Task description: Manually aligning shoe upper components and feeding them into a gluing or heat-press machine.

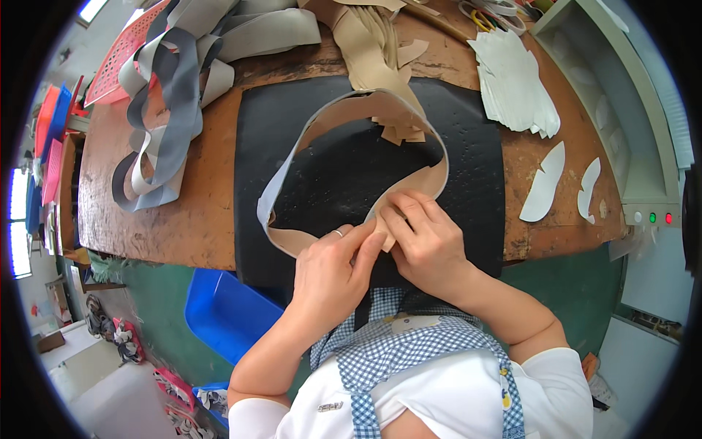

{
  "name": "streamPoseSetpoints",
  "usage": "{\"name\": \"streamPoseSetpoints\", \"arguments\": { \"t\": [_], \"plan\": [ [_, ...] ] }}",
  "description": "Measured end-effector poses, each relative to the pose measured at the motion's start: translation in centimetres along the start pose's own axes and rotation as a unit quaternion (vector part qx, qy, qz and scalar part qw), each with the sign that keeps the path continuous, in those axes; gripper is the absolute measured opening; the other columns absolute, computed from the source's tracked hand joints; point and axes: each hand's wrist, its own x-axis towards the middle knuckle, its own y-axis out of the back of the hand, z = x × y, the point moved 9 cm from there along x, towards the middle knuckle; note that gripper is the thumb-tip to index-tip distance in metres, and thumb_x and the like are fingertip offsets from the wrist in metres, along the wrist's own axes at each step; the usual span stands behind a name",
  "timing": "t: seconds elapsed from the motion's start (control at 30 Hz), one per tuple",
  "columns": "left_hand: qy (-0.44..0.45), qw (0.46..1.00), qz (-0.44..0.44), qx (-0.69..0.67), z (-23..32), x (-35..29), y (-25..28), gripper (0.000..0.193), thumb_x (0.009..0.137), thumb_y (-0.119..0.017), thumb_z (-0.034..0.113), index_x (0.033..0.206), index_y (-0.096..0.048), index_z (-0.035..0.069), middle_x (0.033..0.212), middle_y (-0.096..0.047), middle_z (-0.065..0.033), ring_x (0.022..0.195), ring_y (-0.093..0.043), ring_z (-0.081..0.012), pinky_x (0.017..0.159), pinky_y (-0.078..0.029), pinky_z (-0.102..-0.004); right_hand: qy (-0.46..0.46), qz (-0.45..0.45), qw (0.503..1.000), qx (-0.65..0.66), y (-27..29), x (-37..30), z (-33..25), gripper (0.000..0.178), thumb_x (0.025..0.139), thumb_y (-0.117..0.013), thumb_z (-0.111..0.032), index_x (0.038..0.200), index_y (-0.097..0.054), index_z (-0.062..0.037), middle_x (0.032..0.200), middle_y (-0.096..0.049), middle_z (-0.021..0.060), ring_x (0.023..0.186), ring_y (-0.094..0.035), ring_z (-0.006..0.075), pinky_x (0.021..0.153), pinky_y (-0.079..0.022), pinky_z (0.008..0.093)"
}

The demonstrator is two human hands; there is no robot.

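Both hands meet at the near edge of a black mat (322, 172), over a looped strip (358, 107) with a tan inner face and a pale grey outer face. My left hand (333, 263) pinches the strip where its ends come together, thumb and forefinger closed on it. Close beside it, my right hand (428, 238) is closed on the same spot with bent fingers. A small tan piece shows between the fingertips; whether it is separate from the strip I cannot tell. The loop stands on edge and arches away across the mat.
Grey and white strips (167, 110) lie coiled at the left, near a pink basket (126, 55). Tan pieces (365, 55) are heaped at the back. White cut pieces (515, 84) and scissors (482, 20) lie back right, beside a grey machine (621, 88). Below hangs a blue bin (227, 311).
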Motion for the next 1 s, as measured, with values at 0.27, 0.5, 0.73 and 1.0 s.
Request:
{"name": "streamPoseSetpoints", "arguments": {
  "t": [0.27,0.5,0.73,1.0],
  "plan": [
    [-0.098,0.981,0.005,0.168,1.6,0.1,-1.1,0.042,0.093,-0.065,0.018,0.134,-0.059,0.009,0.08,-0.059,-0.0082,0.072,-0.064,-0.0272,0.061,-0.052,-0.0381,-0.123,0.049,0.986,0.098,2.5,1.3,5.2,0.009,0.092,-0.056,0.0,0.099,-0.061,0.0036,0.098,-0.069,0.0175,0.086,-0.067,0.0369,0.074,-0.054,0.043],
    [-0.036,0.995,0.029,0.09,0.5,0.1,-0.8,0.022,0.089,-0.064,0.005,0.11,-0.058,0.002,0.084,-0.067,-0.0135,0.076,-0.067,-0.0308,0.064,-0.052,-0.0393,-0.089,0.013,0.993,0.074,1.4,0.9,3.3,0.03,0.075,-0.076,-0.008,0.099,-0.063,0.0016,0.112,-0.061,0.0158,0.106,-0.059,0.0352,0.087,-0.051,0.0437],
    [-0.07,0.994,0.032,0.076,0.5,0.3,-1.0,0.022,0.092,-0.061,0.004,0.113,-0.061,0.002,0.082,-0.067,-0.0145,0.077,-0.068,-0.0282,0.068,-0.053,-0.0352,-0.118,0.083,0.983,0.11,1.7,1.1,4.0,0.02,0.084,-0.064,0.001,0.103,-0.059,0.001,0.096,-0.064,0.0198,0.084,-0.065,0.0375,0.071,-0.053,0.0449],
    [0.148,0.968,-0.069,-0.191,-3.7,1.5,-1.3,0.044,0.109,-0.041,0.032,0.111,-0.066,-0.004,0.081,-0.067,-0.0058,0.073,-0.066,-0.011,0.065,-0.052,-0.0247,-0.04,0.009,0.987,0.159,2.3,0.1,2.8,0.027,0.085,-0.07,-0.003,0.108,-0.059,0.0066,0.11,-0.063,0.0247,0.096,-0.066,0.0378,0.08,-0.055,0.0404]
  ]
}}
